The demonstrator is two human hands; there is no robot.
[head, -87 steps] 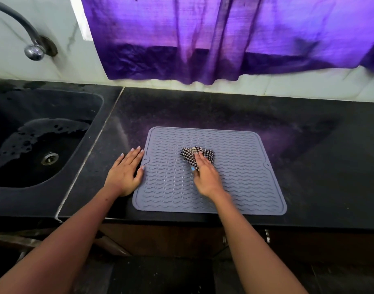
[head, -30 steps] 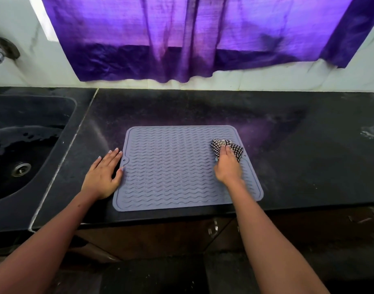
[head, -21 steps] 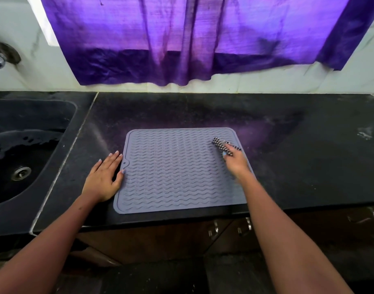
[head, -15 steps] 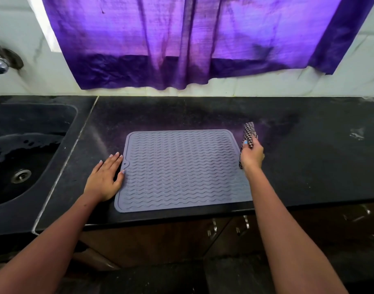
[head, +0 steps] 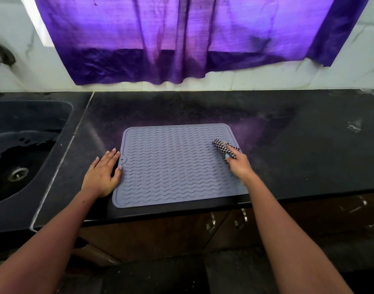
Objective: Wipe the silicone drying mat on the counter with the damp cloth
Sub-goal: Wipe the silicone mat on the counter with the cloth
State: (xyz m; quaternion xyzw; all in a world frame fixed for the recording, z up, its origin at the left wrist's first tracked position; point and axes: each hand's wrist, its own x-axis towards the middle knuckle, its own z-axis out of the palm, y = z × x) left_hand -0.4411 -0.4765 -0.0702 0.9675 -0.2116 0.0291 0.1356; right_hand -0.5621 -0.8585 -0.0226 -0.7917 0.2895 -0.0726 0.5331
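While the black counter (head: pixel 287 145) fills mid-frame, the grey silicone drying mat (head: pixel 173 166) lies at its centre. Flat beside the mat's left edge rests the left hand (head: pixel 103 175), fingers straight. At the mat's right edge, the right hand (head: pixel 239 164) grips the checkered cloth (head: pixel 222 146).

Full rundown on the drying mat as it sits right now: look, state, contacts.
The drying mat is a grey-lilac rounded rectangle, rubbery-looking, with wavy ridges inside a raised rim and a small notch on its left edge. It lies flat on the black counter, near the front edge. The left hand rests flat against its left edge; the right hand holds the checked cloth on its right side.
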